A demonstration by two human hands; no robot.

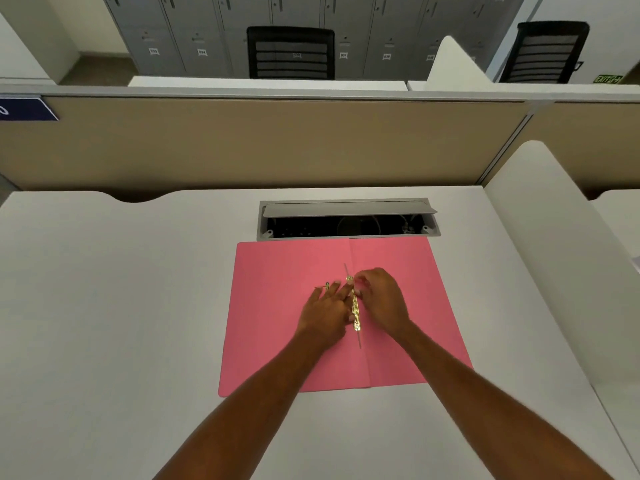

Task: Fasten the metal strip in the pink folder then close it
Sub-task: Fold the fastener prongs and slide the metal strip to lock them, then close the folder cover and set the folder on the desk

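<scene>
The pink folder (277, 306) lies open and flat on the white desk. Along its centre fold runs the gold metal strip (355, 315), with thin prongs sticking out at both ends. My left hand (325, 313) rests flat on the left leaf, its fingertips pressing on the strip. My right hand (381, 299) is on the other side, thumb and forefinger pinched on the strip's upper end. A small loose metal piece (326, 285) lies on the left leaf beside my left fingertips.
An open grey cable box (348, 220) is sunk into the desk just behind the folder. A beige partition (259, 143) closes the desk's back, and a white divider (554, 237) stands at the right. Black chairs and grey lockers are beyond.
</scene>
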